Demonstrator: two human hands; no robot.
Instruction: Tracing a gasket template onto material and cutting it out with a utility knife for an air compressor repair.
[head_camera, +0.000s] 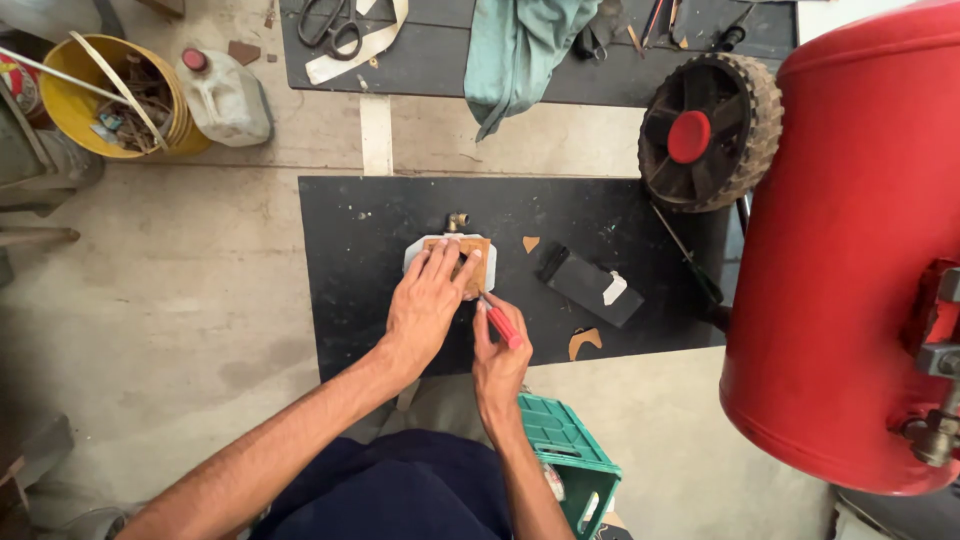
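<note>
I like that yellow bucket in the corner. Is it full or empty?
Partly full. The yellow bucket stands upright on the floor with scraps and dark bits showing inside, below the rim, and pale strips sticking out.

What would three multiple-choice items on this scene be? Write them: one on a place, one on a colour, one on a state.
1. Where does the brown sheet lie?
A. on the white plate
B. in the yellow bucket
C. on the wheel

2. The handle of the tool in the right hand is:
A. blue
B. red
C. green

3. The left hand is:
A. raised clear
B. pressed flat on the sheet
C. gripping scissors

Answers: 1 A, the plate's edges show around the sheet. 2 B, red shows between the fingers. 3 B, the fingers are spread over the sheet.
</note>
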